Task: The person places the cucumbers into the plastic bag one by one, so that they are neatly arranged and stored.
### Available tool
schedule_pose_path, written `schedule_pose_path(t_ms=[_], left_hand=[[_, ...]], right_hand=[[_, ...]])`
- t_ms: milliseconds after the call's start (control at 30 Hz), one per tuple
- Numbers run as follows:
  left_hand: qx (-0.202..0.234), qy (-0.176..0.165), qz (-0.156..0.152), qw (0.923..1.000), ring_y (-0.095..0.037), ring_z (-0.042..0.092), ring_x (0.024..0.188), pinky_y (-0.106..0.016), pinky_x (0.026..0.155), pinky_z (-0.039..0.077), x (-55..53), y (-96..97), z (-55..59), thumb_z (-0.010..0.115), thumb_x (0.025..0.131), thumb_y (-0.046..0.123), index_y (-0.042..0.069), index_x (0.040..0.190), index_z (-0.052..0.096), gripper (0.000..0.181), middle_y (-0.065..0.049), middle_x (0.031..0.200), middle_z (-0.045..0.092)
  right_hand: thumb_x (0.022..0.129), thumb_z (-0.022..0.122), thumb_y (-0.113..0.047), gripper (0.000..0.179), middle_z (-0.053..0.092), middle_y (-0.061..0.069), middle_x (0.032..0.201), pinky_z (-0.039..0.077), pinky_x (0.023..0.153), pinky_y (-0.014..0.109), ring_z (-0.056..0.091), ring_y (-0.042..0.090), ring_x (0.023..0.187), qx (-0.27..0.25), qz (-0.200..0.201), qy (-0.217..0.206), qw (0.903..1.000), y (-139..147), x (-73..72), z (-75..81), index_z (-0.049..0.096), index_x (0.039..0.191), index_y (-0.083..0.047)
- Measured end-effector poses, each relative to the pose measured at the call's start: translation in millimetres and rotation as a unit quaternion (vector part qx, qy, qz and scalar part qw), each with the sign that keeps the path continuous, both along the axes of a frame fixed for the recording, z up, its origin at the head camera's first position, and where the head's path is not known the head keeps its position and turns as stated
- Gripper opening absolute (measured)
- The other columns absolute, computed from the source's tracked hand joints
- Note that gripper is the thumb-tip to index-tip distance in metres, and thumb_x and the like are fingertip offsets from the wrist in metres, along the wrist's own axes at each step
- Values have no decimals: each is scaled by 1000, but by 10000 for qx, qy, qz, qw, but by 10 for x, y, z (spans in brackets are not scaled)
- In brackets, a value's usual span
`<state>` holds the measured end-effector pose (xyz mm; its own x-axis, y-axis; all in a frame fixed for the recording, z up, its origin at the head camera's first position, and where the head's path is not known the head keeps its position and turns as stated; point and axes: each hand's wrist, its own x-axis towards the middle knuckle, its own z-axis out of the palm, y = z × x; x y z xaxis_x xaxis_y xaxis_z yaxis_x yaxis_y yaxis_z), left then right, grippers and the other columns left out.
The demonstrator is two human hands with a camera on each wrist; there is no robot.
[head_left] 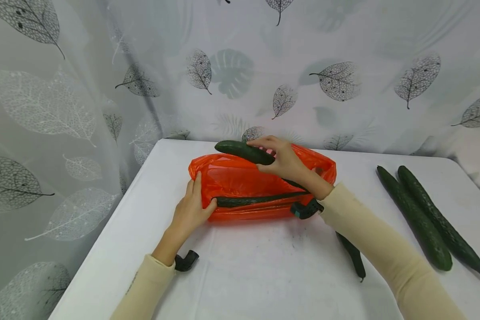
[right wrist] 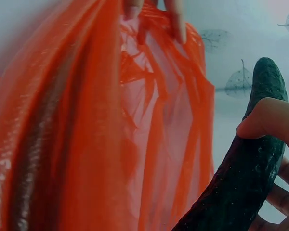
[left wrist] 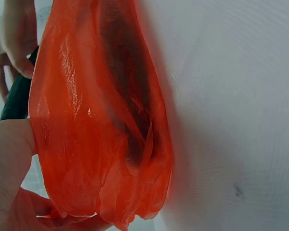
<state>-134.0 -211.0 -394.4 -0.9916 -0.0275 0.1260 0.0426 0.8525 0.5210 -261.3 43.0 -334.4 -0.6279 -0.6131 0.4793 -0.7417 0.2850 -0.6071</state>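
Observation:
My right hand grips a dark green cucumber above the opening of a thin red plastic bag. In the right wrist view the thumb lies along the near side of that cucumber, with the fingers behind it. The left hand holds the bag's left edge, thumb towards the near side and fingers at the far side. Inside the bag lies a long cucumber, with part of another dark green one beside it. Through the bag's wall in the left wrist view a dark long shape shows.
Two long cucumbers lie side by side on the white table at the right. Another thin one pokes out from under the right forearm. A leaf-patterned curtain hangs behind the table and along its left.

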Motion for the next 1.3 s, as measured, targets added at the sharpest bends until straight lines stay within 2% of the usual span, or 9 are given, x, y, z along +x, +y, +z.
schedule_pose_path(t_ms=[133, 300, 467, 567, 700, 800, 967, 1133, 1300], left_hand=[[-34, 124, -39, 9999, -42, 59, 107, -56, 87, 53, -24, 1, 26, 64, 90, 27, -4, 153, 15, 86, -25, 147, 34], [36, 388, -46, 9992, -41, 55, 116, -56, 89, 52, -49, -5, 63, 65, 89, 25, -2, 153, 19, 83, -24, 146, 37], [114, 555, -39, 9984, -40, 53, 120, -57, 90, 51, -60, -5, 76, 64, 89, 24, -1, 153, 21, 82, -23, 146, 38], [97, 528, -50, 9985, -40, 53, 120, -57, 89, 51, -30, -7, 50, 64, 89, 25, -1, 153, 21, 81, -24, 145, 38], [29, 384, 40, 9993, -41, 54, 119, -57, 88, 52, 69, -25, -4, 65, 88, 24, -3, 152, 22, 82, -25, 145, 38], [-3, 456, 128, 9989, -41, 56, 115, -56, 86, 53, 116, -39, -25, 66, 88, 23, -4, 152, 23, 82, -26, 143, 40], [7, 669, 49, 9977, -42, 58, 111, -57, 85, 53, 76, -26, -8, 66, 88, 23, -4, 151, 23, 82, -26, 142, 41], [-9, 658, 18, 9978, -43, 58, 109, -57, 83, 54, 38, 0, 17, 66, 87, 23, -4, 151, 23, 82, -26, 143, 41], [13, 572, -32, 9984, -42, 58, 112, -57, 84, 54, 34, 24, 6, 67, 87, 24, -4, 152, 22, 83, -26, 144, 39]], right_hand=[[77, 72, -1, 54, 61, 12, 117, 47, 66, 33, 54, 24, 89, 444, 90, 78, 9989, -12, 2, -21, 63, 130, -10], [76, 73, 1, 55, 61, 12, 121, 50, 82, 37, 55, 25, 105, 734, 320, 35, 9968, -57, -13, -20, 64, 129, -9], [75, 73, 1, 51, 63, 12, 116, 51, 83, 39, 55, 25, 101, 996, 415, 45, 9941, -106, -36, -92, 66, 124, -8], [75, 74, 2, 50, 65, 9, 114, 51, 82, 38, 55, 23, 99, 1216, 433, -18, 9916, -153, -31, -183, 67, 124, -8], [78, 73, 0, 50, 66, 7, 120, 51, 92, 38, 59, 22, 106, 1630, 684, -223, 9840, -257, -11, -322, 65, 126, -8], [79, 72, -1, 50, 65, 6, 124, 49, 99, 37, 60, 21, 112, 1833, 858, -404, 9785, -326, -14, -386, 64, 128, -7], [79, 72, 1, 49, 67, 4, 121, 50, 97, 35, 60, 17, 106, 1937, 935, -644, 9745, -351, -61, -400, 66, 126, -7], [82, 71, 1, 44, 67, 4, 120, 51, 95, 35, 60, 18, 104, 2087, 1086, -912, 9676, -327, -81, -412, 66, 125, -7], [82, 70, 3, 44, 67, 7, 120, 51, 93, 36, 60, 21, 102, 2107, 1076, -1118, 9652, -293, -57, -445, 66, 124, -6]])
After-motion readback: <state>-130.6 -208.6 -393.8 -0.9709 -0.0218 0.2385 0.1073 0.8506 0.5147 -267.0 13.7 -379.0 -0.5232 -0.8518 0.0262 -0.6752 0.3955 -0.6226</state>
